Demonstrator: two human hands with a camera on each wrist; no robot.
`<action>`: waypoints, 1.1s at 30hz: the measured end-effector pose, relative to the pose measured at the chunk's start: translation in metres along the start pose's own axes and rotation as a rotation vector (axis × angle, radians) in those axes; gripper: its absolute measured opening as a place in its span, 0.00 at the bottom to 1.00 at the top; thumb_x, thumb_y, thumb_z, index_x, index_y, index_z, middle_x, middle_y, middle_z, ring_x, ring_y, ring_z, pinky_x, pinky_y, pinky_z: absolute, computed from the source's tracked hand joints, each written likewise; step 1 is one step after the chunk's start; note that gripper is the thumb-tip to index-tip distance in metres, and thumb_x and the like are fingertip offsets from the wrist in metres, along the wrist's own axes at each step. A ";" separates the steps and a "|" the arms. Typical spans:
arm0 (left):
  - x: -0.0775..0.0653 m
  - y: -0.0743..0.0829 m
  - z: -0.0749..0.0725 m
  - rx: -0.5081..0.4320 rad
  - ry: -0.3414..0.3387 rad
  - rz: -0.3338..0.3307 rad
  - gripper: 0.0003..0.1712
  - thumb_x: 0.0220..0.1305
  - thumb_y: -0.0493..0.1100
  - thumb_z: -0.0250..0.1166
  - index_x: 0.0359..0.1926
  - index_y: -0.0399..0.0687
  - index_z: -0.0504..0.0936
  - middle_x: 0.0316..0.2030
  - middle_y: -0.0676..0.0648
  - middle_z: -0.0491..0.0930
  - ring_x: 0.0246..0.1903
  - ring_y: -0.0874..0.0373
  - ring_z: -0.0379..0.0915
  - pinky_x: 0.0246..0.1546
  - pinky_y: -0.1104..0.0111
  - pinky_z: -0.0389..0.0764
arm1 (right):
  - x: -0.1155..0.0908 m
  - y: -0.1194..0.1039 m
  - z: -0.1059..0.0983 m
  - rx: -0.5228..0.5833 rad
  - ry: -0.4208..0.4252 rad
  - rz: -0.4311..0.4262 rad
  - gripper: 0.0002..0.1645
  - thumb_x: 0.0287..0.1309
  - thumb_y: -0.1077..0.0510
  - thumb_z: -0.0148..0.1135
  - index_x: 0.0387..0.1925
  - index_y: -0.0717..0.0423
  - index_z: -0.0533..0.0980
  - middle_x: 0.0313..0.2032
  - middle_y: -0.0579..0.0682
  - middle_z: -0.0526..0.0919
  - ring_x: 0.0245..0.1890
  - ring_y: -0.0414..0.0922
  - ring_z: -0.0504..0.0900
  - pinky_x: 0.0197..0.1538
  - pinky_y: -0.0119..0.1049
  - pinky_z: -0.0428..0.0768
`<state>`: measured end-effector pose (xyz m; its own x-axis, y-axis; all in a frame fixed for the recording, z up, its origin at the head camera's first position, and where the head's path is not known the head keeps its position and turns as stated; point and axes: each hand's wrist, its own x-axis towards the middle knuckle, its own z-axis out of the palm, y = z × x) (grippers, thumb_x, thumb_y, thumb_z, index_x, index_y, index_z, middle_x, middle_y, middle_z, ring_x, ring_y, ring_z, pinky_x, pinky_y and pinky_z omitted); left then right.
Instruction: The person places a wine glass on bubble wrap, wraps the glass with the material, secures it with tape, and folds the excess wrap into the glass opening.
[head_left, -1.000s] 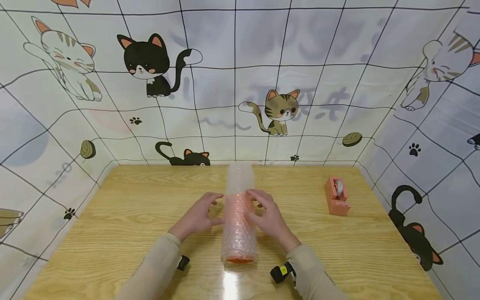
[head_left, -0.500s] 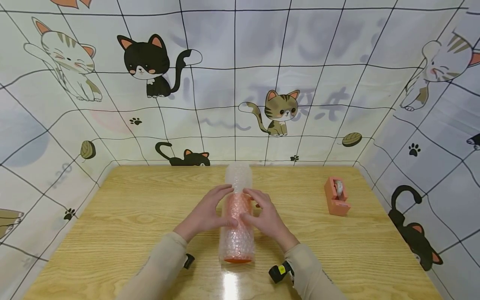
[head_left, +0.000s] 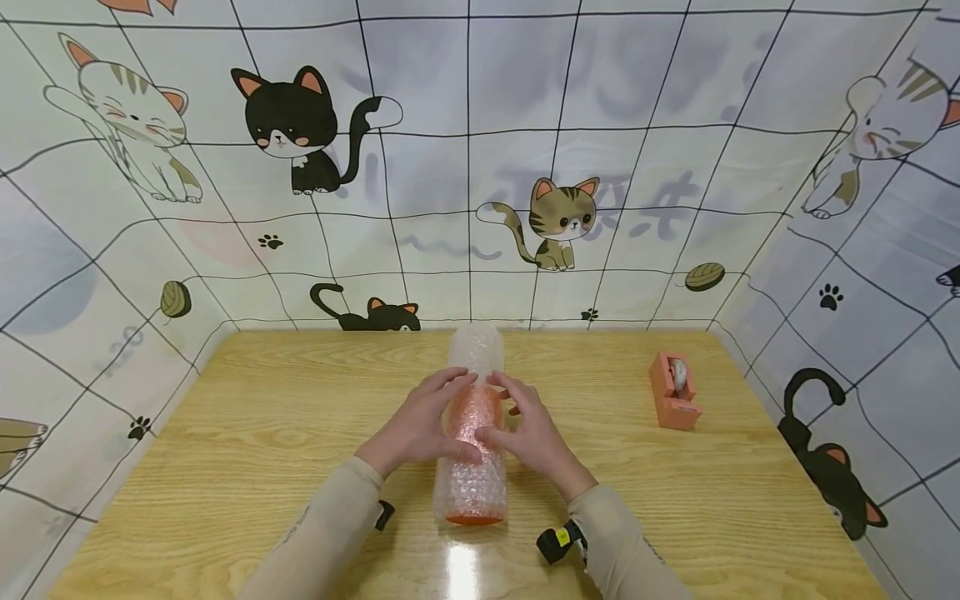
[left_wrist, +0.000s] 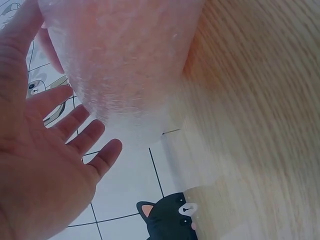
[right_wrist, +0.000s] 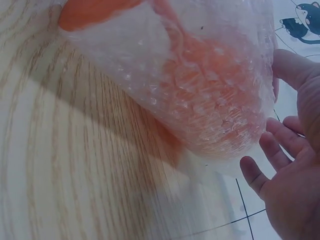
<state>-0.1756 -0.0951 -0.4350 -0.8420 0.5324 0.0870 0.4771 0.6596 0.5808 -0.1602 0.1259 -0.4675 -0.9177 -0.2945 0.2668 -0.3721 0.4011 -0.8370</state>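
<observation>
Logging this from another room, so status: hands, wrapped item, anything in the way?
Left hand, right hand cupped at either side of bubble-wrapped item. Item on table, orange showing through. Tape dispenser off right, clear of hands.

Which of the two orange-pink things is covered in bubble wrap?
The long bundle between the left hand and right hand, its colour showing through clear bubble wrap. The smaller tape dispenser, at the right, is unwrapped.

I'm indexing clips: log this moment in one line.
left hand: at left side of bubble-wrapped orange bundle | right hand: at its right side | tape dispenser: on table, right of bundle
</observation>
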 end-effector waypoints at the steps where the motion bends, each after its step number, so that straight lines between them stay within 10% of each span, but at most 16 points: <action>1: 0.000 0.000 0.000 0.003 -0.006 -0.004 0.67 0.41 0.67 0.84 0.79 0.52 0.62 0.78 0.46 0.58 0.76 0.41 0.54 0.71 0.41 0.64 | 0.000 0.001 0.000 0.000 0.000 -0.004 0.51 0.56 0.55 0.78 0.76 0.59 0.62 0.69 0.53 0.72 0.62 0.53 0.73 0.56 0.50 0.78; 16: 0.002 0.000 0.002 0.009 -0.012 -0.035 0.63 0.42 0.60 0.86 0.78 0.55 0.66 0.76 0.46 0.60 0.75 0.42 0.55 0.70 0.42 0.66 | -0.009 0.008 -0.011 0.120 0.022 -0.024 0.41 0.61 0.62 0.72 0.73 0.60 0.66 0.69 0.57 0.74 0.63 0.63 0.75 0.59 0.61 0.78; 33: 0.000 0.000 0.004 -0.023 -0.008 -0.075 0.63 0.42 0.55 0.87 0.78 0.56 0.65 0.77 0.48 0.59 0.76 0.44 0.54 0.70 0.43 0.67 | -0.028 0.025 -0.057 0.004 0.162 -0.098 0.27 0.67 0.66 0.66 0.66 0.58 0.75 0.62 0.61 0.79 0.59 0.58 0.79 0.54 0.60 0.80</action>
<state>-0.1749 -0.0925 -0.4381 -0.8731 0.4862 0.0360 0.4066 0.6854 0.6041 -0.1520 0.1935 -0.4688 -0.8875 -0.1881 0.4206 -0.4607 0.3735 -0.8051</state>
